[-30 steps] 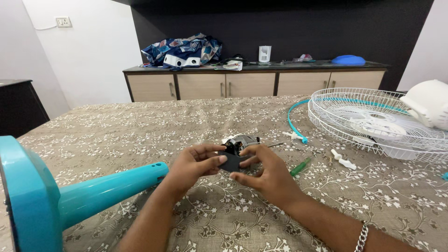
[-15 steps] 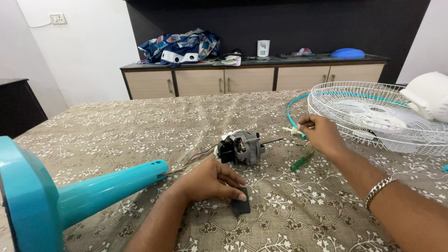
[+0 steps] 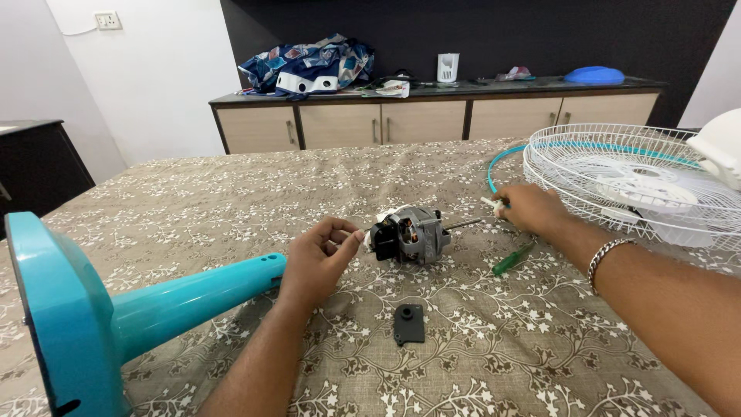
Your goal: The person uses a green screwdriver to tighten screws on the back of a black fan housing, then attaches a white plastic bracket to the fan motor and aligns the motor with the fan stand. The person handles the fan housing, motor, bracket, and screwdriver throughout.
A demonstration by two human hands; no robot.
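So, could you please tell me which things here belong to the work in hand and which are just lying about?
In hand:
- left hand at the fan motor
- right hand on a small white part
- dark plate
- green screwdriver
- teal fan stand
- white fan grille

Lying about:
- bundled cloth on the sideboard
- blue lid
- white cup

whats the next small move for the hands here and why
Probably close the right hand on the small white part at its fingertips and lift it toward the motor. That hand already rests on the part beside the teal ring, while the left hand sits at the motor's rear, seemingly steadying it. The black plate lies loose on the tablecloth.
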